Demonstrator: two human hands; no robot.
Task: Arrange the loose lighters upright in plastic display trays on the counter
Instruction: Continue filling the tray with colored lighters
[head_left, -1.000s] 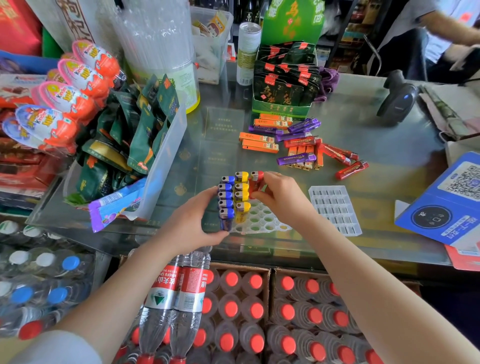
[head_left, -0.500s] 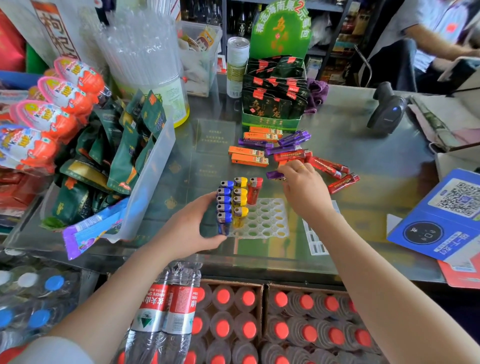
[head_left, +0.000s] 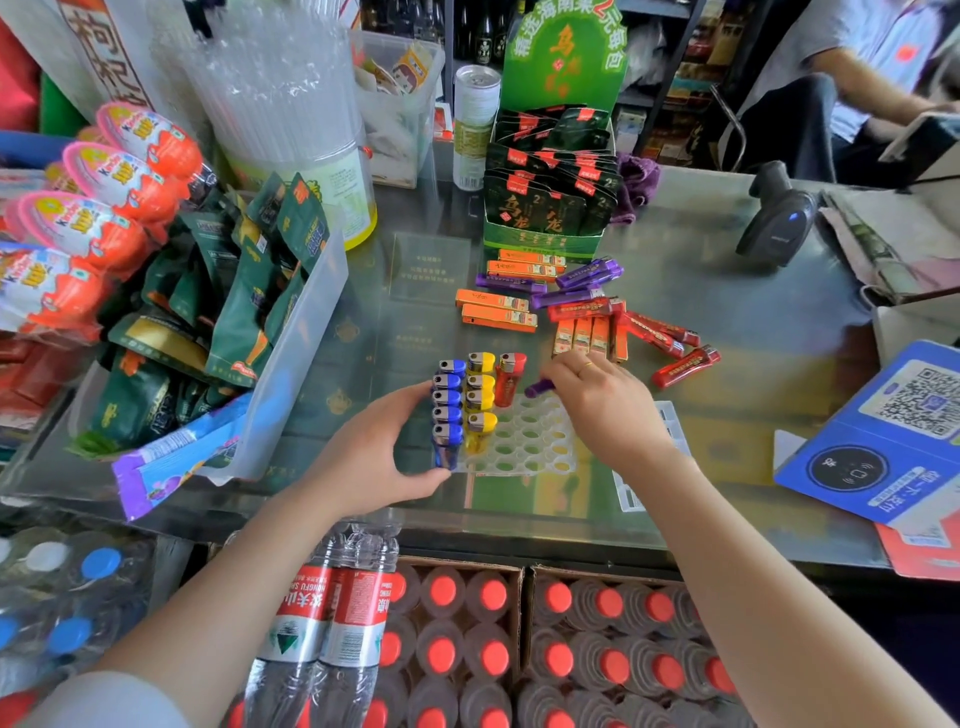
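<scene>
Place: small convenience shop.
Bench: glass-topped bench (head_left: 727, 322).
Stock: foil-wrapped chocolate eggs (head_left: 104, 208), red-capped water bottles in cardboard cartons (head_left: 467, 649).
Till gear: black handheld barcode scanner (head_left: 779, 218), blue QR payment card (head_left: 893, 436).

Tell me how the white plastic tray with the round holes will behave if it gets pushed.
The white perforated plastic tray looks thin and light, so it would probably slide on the glass counter. The left hand steadies its loaded side. Its upright lighters could tip.
</scene>
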